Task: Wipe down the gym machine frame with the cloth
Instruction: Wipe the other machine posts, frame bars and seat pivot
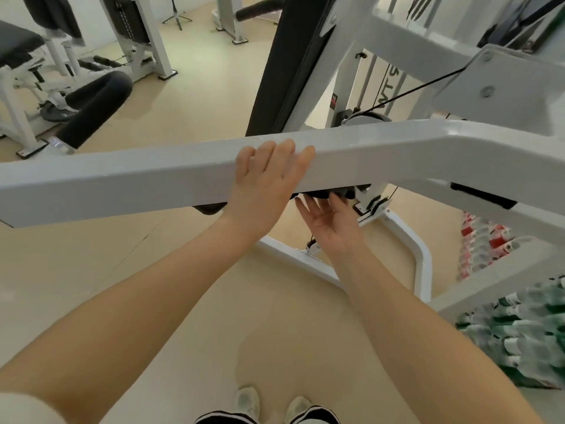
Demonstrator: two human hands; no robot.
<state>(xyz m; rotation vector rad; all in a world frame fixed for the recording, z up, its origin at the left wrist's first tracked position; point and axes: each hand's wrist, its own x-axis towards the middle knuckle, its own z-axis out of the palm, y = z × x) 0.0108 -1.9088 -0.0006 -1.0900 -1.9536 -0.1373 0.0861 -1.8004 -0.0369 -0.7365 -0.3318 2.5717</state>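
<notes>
Left hand point(266, 182) lies flat on the glossy white frame point(122, 175); right hand point(328, 218), fingers straight, presses the dark cloth point(324, 193) beneath.

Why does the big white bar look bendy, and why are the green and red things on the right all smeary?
Head view: the wide-angle lens bows the white frame bar and stretches the forearms near the bottom edge. The packed bottles at the right smear with blur, while the left hand on the bar stays fairly sharp. Soft, even light puts a pale sheen along the bar's top edge, with no hard shadows.
</notes>
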